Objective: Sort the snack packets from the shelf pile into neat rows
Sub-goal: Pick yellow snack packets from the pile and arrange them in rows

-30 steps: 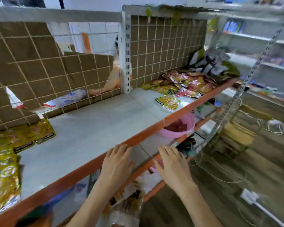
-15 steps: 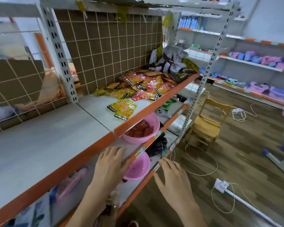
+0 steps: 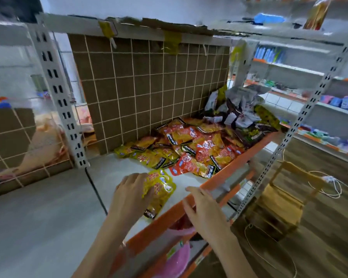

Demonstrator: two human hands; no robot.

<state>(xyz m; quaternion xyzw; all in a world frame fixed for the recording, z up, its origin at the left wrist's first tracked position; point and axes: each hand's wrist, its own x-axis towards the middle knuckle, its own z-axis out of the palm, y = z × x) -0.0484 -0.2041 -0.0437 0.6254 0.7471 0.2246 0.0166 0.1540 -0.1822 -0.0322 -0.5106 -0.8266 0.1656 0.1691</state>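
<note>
A pile of red and yellow snack packets (image 3: pixel 191 149) lies on the grey shelf (image 3: pixel 48 207) against the brown tiled back panel, with grey, white and dark packets (image 3: pixel 241 109) heaped at its right end. A loose yellow packet (image 3: pixel 159 189) lies apart, near the shelf's orange front edge (image 3: pixel 179 209). My left hand (image 3: pixel 132 195) rests on this packet's left side with its fingers curled over it. Just right of the packet, my right hand (image 3: pixel 203 209) hovers at the orange front edge, fingers straight, holding nothing.
A perforated white upright (image 3: pixel 60 101) splits the shelf at the back left. Pink bowls (image 3: pixel 179 259) sit on the lower shelves. To the right are a wooden stool (image 3: pixel 279 199), white cables (image 3: pixel 329 183) on the wooden floor and further shelving (image 3: pixel 319 105).
The view has swung right and closer to the pile. Both hands rose from the lower shelf edges to the top shelf; my left hand has landed on the yellow packet.
</note>
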